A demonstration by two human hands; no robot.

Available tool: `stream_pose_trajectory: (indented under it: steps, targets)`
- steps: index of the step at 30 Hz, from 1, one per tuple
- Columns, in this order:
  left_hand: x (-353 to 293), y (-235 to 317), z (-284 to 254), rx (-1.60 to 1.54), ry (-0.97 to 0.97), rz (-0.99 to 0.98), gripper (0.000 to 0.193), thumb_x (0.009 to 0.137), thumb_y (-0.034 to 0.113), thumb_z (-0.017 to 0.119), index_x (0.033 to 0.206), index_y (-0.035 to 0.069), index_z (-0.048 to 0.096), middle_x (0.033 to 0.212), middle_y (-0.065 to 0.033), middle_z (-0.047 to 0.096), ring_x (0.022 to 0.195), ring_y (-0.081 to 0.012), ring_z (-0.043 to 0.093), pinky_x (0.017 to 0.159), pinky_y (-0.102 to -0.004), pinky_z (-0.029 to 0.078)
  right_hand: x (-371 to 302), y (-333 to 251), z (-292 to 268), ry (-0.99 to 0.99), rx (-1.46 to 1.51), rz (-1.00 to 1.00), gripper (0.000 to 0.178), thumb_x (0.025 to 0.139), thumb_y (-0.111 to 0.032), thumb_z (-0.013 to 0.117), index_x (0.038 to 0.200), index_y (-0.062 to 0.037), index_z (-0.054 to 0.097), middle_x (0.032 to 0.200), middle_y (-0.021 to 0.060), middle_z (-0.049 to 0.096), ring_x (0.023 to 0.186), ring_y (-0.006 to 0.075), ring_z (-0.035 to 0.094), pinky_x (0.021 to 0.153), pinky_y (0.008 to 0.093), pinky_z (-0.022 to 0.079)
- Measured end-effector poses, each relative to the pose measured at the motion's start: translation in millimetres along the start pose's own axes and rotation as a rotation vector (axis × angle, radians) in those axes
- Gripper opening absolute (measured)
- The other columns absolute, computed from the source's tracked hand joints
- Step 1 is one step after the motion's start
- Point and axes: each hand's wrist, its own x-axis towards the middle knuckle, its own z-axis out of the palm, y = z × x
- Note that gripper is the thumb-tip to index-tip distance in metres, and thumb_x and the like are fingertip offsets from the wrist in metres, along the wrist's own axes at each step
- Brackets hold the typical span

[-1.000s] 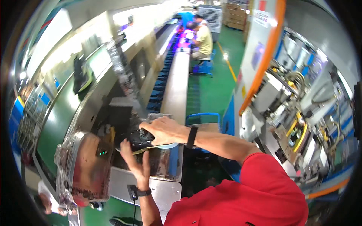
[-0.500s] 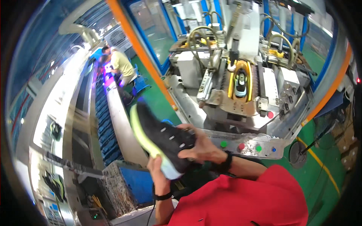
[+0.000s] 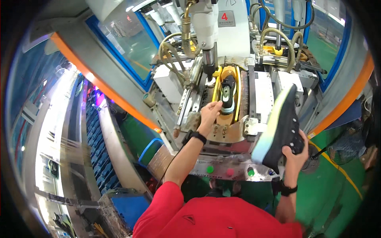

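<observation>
My right hand (image 3: 296, 152) is closed around the collar end of a black shoe (image 3: 282, 131) with a pale yellow-green and light-blue sole. The shoe is held up to the right of the machine, toe upward. My left hand (image 3: 210, 115) reaches into the machine, its fingers drawn together beside a second dark shoe (image 3: 227, 93) with a light-blue end. Whether the fingertips touch that shoe I cannot tell. It sits in a cradle between yellow side pads (image 3: 237, 95), below a metal press rod (image 3: 209, 63).
Green and red buttons line the machine's front panel (image 3: 242, 170). An orange-edged frame (image 3: 107, 87) stands on the left, with a conveyor (image 3: 97, 139) beyond it. A blue-topped box (image 3: 129, 208) is at lower left, a floor fan (image 3: 341, 144) at right.
My view has turned toward the machine. My left hand has let go of the held shoe and reached in to the cradled one. My right hand has carried its shoe to the right.
</observation>
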Motion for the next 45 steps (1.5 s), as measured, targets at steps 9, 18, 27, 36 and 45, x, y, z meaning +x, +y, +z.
stream_pose_trajectory:
  steps: [9, 18, 27, 36, 45]
  targets:
    - [113.7, -47.9, 58.1, 0.894, 0.262, 0.117, 0.049, 0.077, 0.021, 0.068, 0.117, -0.006, 0.055, 0.103, -0.0290, 0.066, 0.096, -0.0452, 0.064, 0.084, -0.0495, 0.051, 5.6, 20.7, -33.5, 0.292, -0.220, 0.012, 0.066, 0.071, -0.010, 0.070, 0.132, 0.0043, 0.051, 0.123, 0.0138, 0.057, 0.108, 0.0221, 0.057, 0.097, 0.0334, 0.045]
    - [75.3, -26.2, -15.2, -0.515, 0.143, -0.283, 0.012, 0.077, 0.006, 0.074, 0.080, -0.002, 0.066, 0.080, -0.0103, 0.067, 0.066, -0.0200, 0.064, 0.062, -0.0326, 0.052, 141.3, 19.0, 64.1, 0.091, -0.407, -0.106, 0.053, 0.071, -0.012, 0.072, 0.119, 0.0047, 0.059, 0.106, 0.0090, 0.065, 0.093, 0.0159, 0.061, 0.086, 0.0285, 0.048]
    - [-154.3, 69.5, -128.9, -0.343, 0.130, -0.314, 0.028, 0.089, 0.010, 0.061, 0.111, -0.006, 0.061, 0.104, -0.0105, 0.067, 0.094, -0.0172, 0.065, 0.081, -0.0297, 0.051, 211.3, 62.7, 300.9, -0.668, -0.970, 0.138, 0.059, 0.058, -0.032, 0.082, 0.099, 0.0077, 0.066, 0.101, 0.0264, 0.068, 0.094, 0.0329, 0.069, 0.078, 0.0384, 0.055]
    - [-298.9, 80.4, -209.5, -0.285, 0.659, -0.121, 0.034, 0.086, 0.008, 0.064, 0.116, -0.008, 0.060, 0.106, -0.0118, 0.067, 0.093, -0.0186, 0.065, 0.087, -0.0326, 0.052, 150.9, 208.8, 376.6, -0.296, -1.110, -0.203, 0.041, 0.073, -0.017, 0.071, 0.103, 0.0018, 0.051, 0.088, 0.0233, 0.069, 0.085, 0.0377, 0.070, 0.073, 0.0440, 0.056]
    - [-400.8, 0.0, -220.5, 0.081, 1.070, -0.182, 0.072, 0.060, -0.020, 0.074, 0.124, 0.010, 0.061, 0.130, -0.0228, 0.049, 0.116, -0.0336, 0.053, 0.094, -0.0396, 0.050, 31.3, 93.5, 292.4, -0.560, -0.463, -0.540, 0.039, 0.080, -0.004, 0.061, 0.117, -0.0016, 0.053, 0.106, 0.0215, 0.062, 0.091, 0.0415, 0.060, 0.082, 0.0466, 0.049]
